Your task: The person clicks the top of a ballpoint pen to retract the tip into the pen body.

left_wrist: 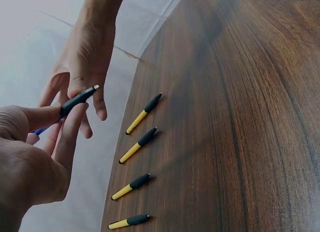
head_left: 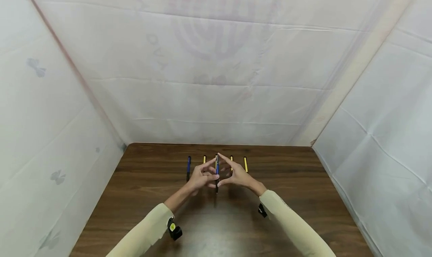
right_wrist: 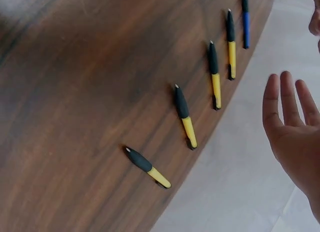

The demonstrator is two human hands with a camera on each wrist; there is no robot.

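Note:
My left hand (head_left: 202,177) pinches a blue pen with a black grip (head_left: 217,172) between thumb and forefinger, holding it above the brown wooden table (head_left: 303,197). The left wrist view shows the pen's black tip (left_wrist: 75,101) sticking out of that hand (left_wrist: 35,157). My right hand (head_left: 236,176) is right beside the pen with its fingers straight; its open palm (right_wrist: 292,137) shows in the right wrist view. Under the hands, several yellow pens with black grips (right_wrist: 185,117) lie in a row near the table's far edge. Another blue pen (head_left: 188,168) lies at the left end of that row.
White sheeting (head_left: 216,81) walls in the table at the back and on both sides. The yellow pens (left_wrist: 137,145) lie parallel, a short gap between each. A small black device is strapped on each wrist (head_left: 174,230).

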